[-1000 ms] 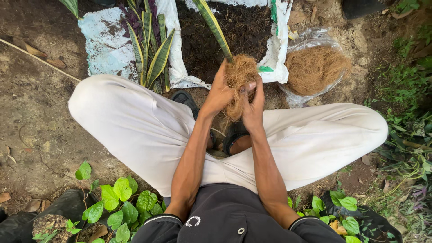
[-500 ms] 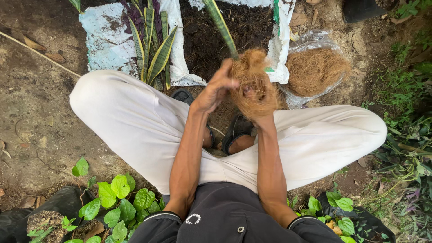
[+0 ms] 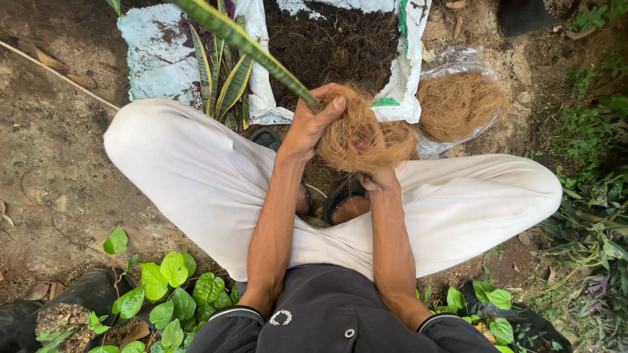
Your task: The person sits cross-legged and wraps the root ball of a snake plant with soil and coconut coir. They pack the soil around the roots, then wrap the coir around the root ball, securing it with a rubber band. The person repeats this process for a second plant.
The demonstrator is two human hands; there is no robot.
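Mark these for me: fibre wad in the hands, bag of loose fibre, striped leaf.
fibre wad [image 3: 366, 140], head view, middle of the brown clump.
bag of loose fibre [image 3: 461, 104], head view, on the fibre showing through the plastic.
striped leaf [image 3: 242, 42], head view, mid-blade.

Over the last second the fibre wad has gone from a narrow hanging hank pinched between both hands to a broad, rounded clump lying more crosswise. The left hand has shifted from the hank's left side to its top, fingers now spread over it at the base of the leaf. The right hand has dropped from beside the fibre to beneath it, gripping from the near side.
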